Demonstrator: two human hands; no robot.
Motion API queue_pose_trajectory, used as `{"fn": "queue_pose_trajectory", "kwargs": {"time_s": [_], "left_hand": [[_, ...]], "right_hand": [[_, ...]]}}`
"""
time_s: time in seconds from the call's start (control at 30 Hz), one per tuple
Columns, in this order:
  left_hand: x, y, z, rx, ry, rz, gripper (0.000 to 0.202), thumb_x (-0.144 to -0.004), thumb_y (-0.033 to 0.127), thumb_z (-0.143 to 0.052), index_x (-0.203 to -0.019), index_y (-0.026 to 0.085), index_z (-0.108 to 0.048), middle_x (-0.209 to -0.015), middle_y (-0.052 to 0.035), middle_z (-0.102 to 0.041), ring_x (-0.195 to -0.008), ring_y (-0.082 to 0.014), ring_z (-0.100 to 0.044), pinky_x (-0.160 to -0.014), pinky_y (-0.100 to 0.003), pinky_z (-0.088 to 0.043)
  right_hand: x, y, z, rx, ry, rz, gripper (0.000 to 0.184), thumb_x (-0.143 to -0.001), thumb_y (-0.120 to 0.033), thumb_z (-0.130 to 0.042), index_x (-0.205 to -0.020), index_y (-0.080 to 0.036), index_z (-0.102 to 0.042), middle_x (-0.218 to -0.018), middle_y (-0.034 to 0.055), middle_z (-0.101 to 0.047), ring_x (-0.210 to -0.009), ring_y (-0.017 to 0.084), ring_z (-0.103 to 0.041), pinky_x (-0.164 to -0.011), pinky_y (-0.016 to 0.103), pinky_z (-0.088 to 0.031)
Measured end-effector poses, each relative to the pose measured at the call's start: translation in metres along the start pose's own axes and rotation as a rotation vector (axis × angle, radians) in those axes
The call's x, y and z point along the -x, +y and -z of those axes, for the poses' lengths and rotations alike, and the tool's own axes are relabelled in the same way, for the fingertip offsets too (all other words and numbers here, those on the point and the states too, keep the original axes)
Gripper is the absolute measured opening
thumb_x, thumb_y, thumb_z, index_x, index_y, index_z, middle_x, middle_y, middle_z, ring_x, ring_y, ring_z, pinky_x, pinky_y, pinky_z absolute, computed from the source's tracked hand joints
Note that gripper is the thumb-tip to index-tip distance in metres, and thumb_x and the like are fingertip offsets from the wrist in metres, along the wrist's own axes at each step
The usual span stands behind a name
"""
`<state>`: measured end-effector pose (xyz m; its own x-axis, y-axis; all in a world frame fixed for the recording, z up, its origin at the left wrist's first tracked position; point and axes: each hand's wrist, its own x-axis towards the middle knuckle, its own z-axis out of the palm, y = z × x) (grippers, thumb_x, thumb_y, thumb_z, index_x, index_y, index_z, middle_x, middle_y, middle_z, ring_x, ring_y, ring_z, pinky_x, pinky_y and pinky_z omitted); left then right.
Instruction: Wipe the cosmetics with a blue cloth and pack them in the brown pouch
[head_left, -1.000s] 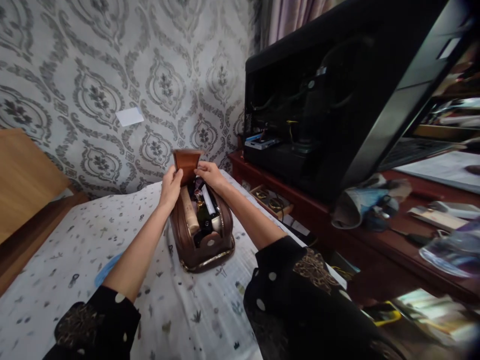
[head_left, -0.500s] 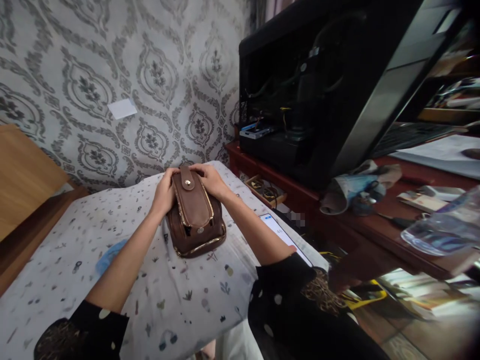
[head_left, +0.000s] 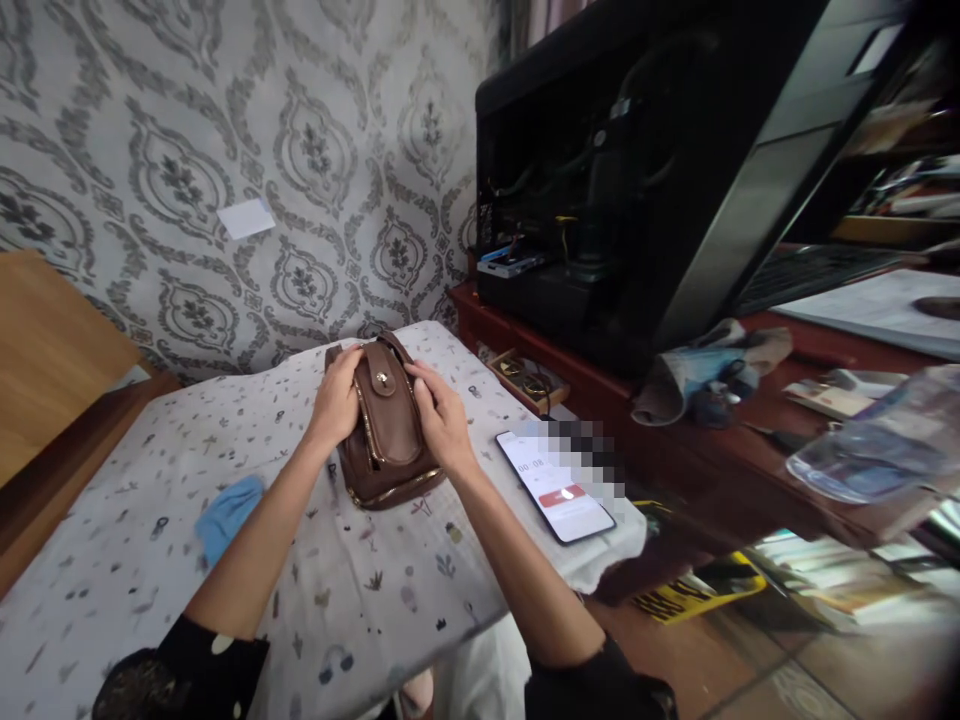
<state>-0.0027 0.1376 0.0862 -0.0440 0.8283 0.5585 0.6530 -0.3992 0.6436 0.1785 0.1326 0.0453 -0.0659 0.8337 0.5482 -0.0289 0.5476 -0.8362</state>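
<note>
A brown leather bag (head_left: pixel 396 425) with gold zippers, a snap flap at its top and a strap lies on the patterned cloth (head_left: pixel 367 610). My left hand (head_left: pixel 335 400) is closed round its left side, fingers near the upper edge beside the flap. Against the right side my right hand (head_left: pixel 444 418) presses, its fingers bent toward the zipper edge. Parts of both thumbs and the bag's flanks are hidden.
A phone (head_left: pixel 555 485) with a lit screen lies right of my right forearm. A blue cloth (head_left: pixel 226 515) lies beside my left forearm. On the red-brown desk (head_left: pixel 540 345) stands a black computer case (head_left: pixel 600 220); a clear plastic bottle (head_left: pixel 862 460) lies near the desk's edge.
My right hand has slid from the bag's top down along its right side. My right arm has shifted and uncovered the phone. The strap at the top now shows more.
</note>
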Motion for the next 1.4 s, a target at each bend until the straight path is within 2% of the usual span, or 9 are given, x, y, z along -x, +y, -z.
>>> {"fn": "queue_pose_trajectory", "kwargs": {"time_s": [0.13, 0.3, 0.4, 0.53, 0.67, 0.83, 1.0, 1.2, 1.4], "left_hand": [[-0.001, -0.006, -0.002, -0.006, 0.006, -0.021, 0.042, -0.084, 0.018, -0.05, -0.122, 0.024, -0.066, -0.143, -0.0072, -0.059, -0.14, -0.0263, -0.045, -0.124, -0.047, -0.025], [-0.001, -0.01, 0.0, 0.0, 0.02, -0.022, 0.04, -0.085, 0.02, -0.048, -0.12, 0.021, -0.069, -0.142, -0.0092, -0.06, -0.139, -0.0272, -0.047, -0.123, -0.047, -0.028], [0.006, -0.008, 0.003, 0.012, 0.034, -0.008, 0.039, -0.088, 0.022, -0.045, -0.12, 0.022, -0.069, -0.142, -0.0094, -0.06, -0.138, -0.027, -0.049, -0.122, -0.047, -0.03], [0.025, 0.0, 0.003, 0.032, 0.058, -0.012, 0.04, -0.091, 0.024, -0.045, -0.126, 0.023, -0.066, -0.148, -0.008, -0.056, -0.14, -0.0239, -0.047, -0.124, -0.044, -0.028], [0.037, 0.008, -0.001, 0.081, 0.104, 0.004, 0.037, -0.093, 0.027, -0.047, -0.125, 0.024, -0.065, -0.149, -0.0076, -0.055, -0.142, -0.0229, -0.046, -0.124, -0.042, -0.027], [0.038, 0.013, -0.006, 0.104, 0.143, 0.035, 0.035, -0.094, 0.029, -0.046, -0.122, 0.02, -0.065, -0.148, -0.0113, -0.055, -0.141, -0.0246, -0.047, -0.123, -0.043, -0.029], [0.037, 0.012, -0.007, 0.094, 0.172, 0.042, 0.034, -0.095, 0.029, -0.044, -0.12, 0.019, -0.066, -0.146, -0.012, -0.057, -0.139, -0.0245, -0.048, -0.123, -0.044, -0.029], [0.034, 0.008, -0.009, 0.084, 0.18, 0.025, 0.035, -0.093, 0.023, -0.043, -0.118, 0.021, -0.066, -0.141, -0.0104, -0.06, -0.136, -0.0234, -0.052, -0.121, -0.043, -0.033], [0.027, 0.001, 0.008, 0.093, 0.159, 0.023, 0.03, -0.093, 0.029, -0.047, -0.115, 0.022, -0.067, -0.129, -0.0071, -0.067, -0.125, -0.0227, -0.059, -0.114, -0.039, -0.041]], "right_hand": [[0.031, -0.008, -0.008, 0.065, 0.077, -0.032, 0.05, -0.1, -0.05, -0.042, -0.14, -0.023, -0.056, -0.156, 0.0108, -0.046, -0.147, 0.024, -0.039, -0.124, 0.047, -0.028], [0.048, -0.001, -0.019, 0.323, 0.059, 0.089, 0.074, -0.09, -0.06, -0.058, -0.149, -0.019, -0.043, -0.163, 0.017, -0.026, -0.152, 0.033, -0.024, -0.124, 0.056, -0.024], [0.049, 0.005, -0.022, 0.416, 0.068, 0.139, 0.072, -0.091, -0.057, -0.058, -0.15, -0.02, -0.041, -0.162, 0.0177, -0.027, -0.151, 0.035, -0.025, -0.123, 0.058, -0.025], [0.046, 0.003, -0.021, 0.434, 0.071, 0.171, 0.069, -0.094, -0.053, -0.055, -0.151, -0.019, -0.039, -0.154, 0.0189, -0.036, -0.145, 0.034, -0.034, -0.12, 0.057, -0.031], [0.042, -0.004, -0.02, 0.45, 0.071, 0.198, 0.065, -0.094, -0.055, -0.054, -0.147, -0.018, -0.045, -0.143, 0.0186, -0.047, -0.135, 0.033, -0.044, -0.115, 0.055, -0.038], [0.029, -0.01, -0.016, 0.511, 0.05, 0.196, 0.067, -0.093, -0.061, -0.054, -0.137, -0.01, -0.055, -0.128, 0.0192, -0.057, -0.119, 0.033, -0.052, -0.105, 0.054, -0.046], [0.033, -0.01, -0.02, 0.573, 0.079, 0.21, 0.073, -0.091, -0.066, -0.053, -0.137, -0.01, -0.055, -0.133, 0.0206, -0.055, -0.122, 0.033, -0.052, -0.105, 0.054, -0.046], [0.055, 0.002, -0.04, 0.703, 0.213, 0.282, 0.082, -0.092, -0.066, -0.05, -0.15, -0.01, -0.037, -0.153, 0.0256, -0.036, -0.142, 0.038, -0.035, -0.109, 0.061, -0.038], [0.05, 0.005, -0.037, 0.755, 0.233, 0.344, 0.076, -0.09, -0.062, -0.057, -0.146, -0.012, -0.043, -0.143, 0.023, -0.044, -0.131, 0.037, -0.044, -0.105, 0.058, -0.043]]}}
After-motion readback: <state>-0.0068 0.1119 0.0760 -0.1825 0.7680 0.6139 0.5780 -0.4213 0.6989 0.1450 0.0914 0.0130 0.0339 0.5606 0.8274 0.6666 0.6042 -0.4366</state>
